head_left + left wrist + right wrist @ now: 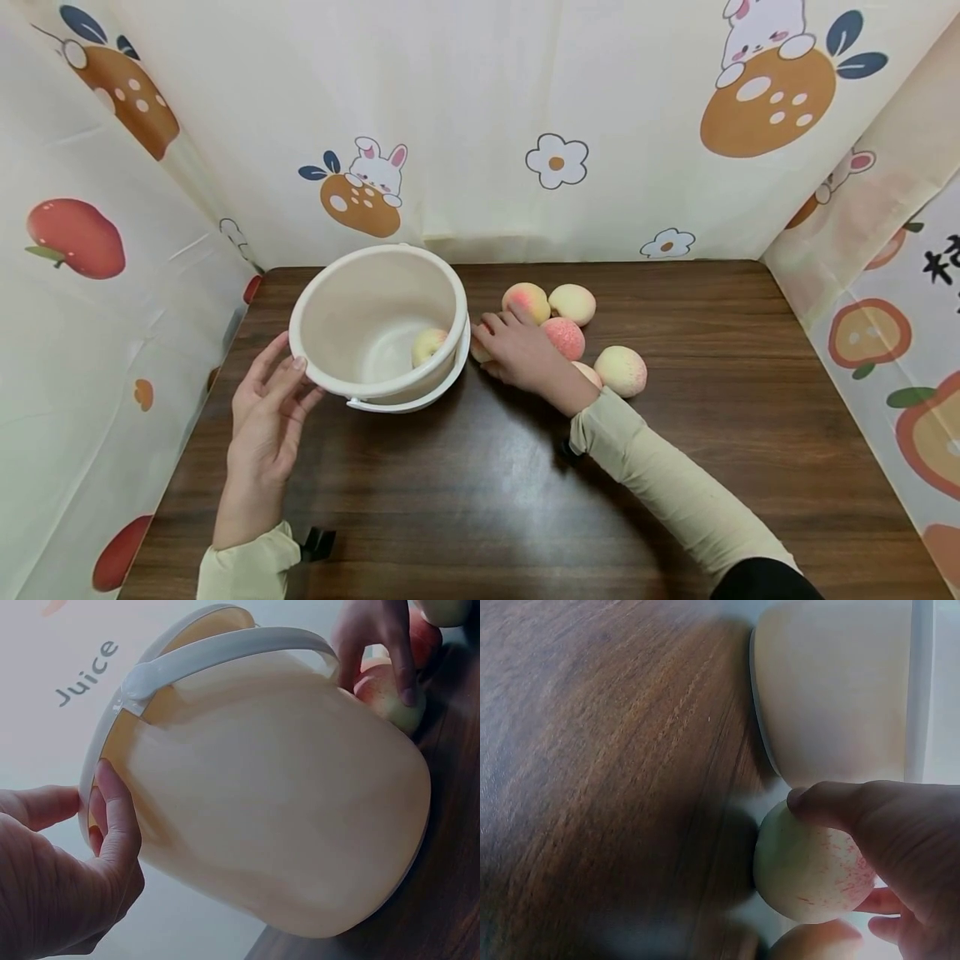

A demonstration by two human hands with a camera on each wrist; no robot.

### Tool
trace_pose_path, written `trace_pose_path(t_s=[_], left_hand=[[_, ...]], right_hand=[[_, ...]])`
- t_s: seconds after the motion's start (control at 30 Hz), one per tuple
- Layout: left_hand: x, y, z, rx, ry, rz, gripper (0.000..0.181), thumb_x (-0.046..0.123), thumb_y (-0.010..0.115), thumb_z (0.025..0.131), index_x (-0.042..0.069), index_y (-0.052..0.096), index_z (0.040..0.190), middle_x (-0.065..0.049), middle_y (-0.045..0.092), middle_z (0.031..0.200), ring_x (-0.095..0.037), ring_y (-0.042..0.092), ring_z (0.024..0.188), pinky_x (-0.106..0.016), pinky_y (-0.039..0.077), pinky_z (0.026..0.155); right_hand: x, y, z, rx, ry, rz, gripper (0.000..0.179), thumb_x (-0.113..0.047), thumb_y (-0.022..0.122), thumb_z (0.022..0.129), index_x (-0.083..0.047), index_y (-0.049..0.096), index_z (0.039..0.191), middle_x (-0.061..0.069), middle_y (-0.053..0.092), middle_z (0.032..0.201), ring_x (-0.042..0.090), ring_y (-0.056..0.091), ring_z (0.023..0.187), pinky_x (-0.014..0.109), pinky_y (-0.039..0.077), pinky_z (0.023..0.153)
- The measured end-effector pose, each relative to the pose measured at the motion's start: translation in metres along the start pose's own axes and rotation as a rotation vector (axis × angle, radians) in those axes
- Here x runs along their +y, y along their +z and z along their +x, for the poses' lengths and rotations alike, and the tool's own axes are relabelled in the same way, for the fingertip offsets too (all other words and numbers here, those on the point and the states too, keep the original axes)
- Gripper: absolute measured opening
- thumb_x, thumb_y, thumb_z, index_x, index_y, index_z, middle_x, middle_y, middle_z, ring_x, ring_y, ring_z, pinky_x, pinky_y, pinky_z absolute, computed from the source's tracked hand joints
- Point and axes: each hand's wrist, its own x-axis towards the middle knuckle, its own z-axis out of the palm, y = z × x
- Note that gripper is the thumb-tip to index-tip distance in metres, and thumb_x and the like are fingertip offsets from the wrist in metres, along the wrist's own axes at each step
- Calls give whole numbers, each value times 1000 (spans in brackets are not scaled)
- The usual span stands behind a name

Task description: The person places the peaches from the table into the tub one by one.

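A cream bucket (345, 304) with a white handle (240, 651) stands at the left of the table, a pale peach (428, 345) lying inside it. My left hand (266, 417) pinches the bucket's rim between thumb and fingers, on its left side. Just right of the bucket, my right hand (525, 354) holds a pale peach with red speckles (802, 862), which the hand mostly covers in the head view. Beyond and beside that hand lie a yellow-pink peach (523, 298), a cream peach (572, 304), a red peach (562, 337) and a larger pale peach (621, 371).
One more peach (588, 374) is partly hidden behind my right wrist. The dark wooden table (465, 500) meets a printed cloth (480, 108) at the back and along both sides.
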Motion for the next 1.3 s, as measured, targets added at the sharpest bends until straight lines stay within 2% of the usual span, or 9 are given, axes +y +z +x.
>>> trace_pose_path(t_s=[0.37, 0.8, 0.93, 1.13, 1.3], left_hand=[[-1, 0, -1, -10, 7, -6, 54, -4, 62, 101, 11, 47, 150, -7, 73, 114, -13, 72, 82, -25, 64, 69], [-2, -1, -1, -9, 13, -7, 54, -5, 62, 101, 11, 47, 150, -7, 73, 114, -13, 72, 83, -25, 64, 69], [-3, -1, 0, -21, 32, -8, 54, -5, 62, 101, 10, 47, 150, -8, 72, 114, -14, 73, 85, -26, 64, 70], [-4, -1, 0, -30, 41, -6, 54, -5, 61, 101, 9, 46, 151, -8, 72, 114, -15, 73, 87, -26, 64, 70], [-4, -1, -1, -25, 35, -8, 55, -5, 61, 101, 9, 45, 152, -8, 73, 115, -15, 74, 87, -26, 64, 71]], right_hand=[[-1, -4, -2, 21, 5, 55, 57, -32, 84, 84, -12, 61, 132, 12, 65, 125, 35, 63, 113, 49, 43, 113], [2, -20, -8, 112, 14, 89, 59, -26, 79, 82, -6, 61, 135, 16, 66, 123, 38, 62, 116, 59, 42, 116], [3, -27, -10, 97, 57, 104, 58, -26, 78, 86, -7, 60, 138, 17, 65, 128, 40, 62, 119, 56, 47, 112], [6, -37, -12, 91, 99, 108, 59, -27, 78, 87, -8, 59, 140, 18, 64, 133, 41, 62, 121, 53, 56, 95], [10, -46, -11, 125, 102, 84, 61, -27, 77, 85, -8, 59, 140, 17, 64, 130, 41, 62, 121, 52, 57, 98]])
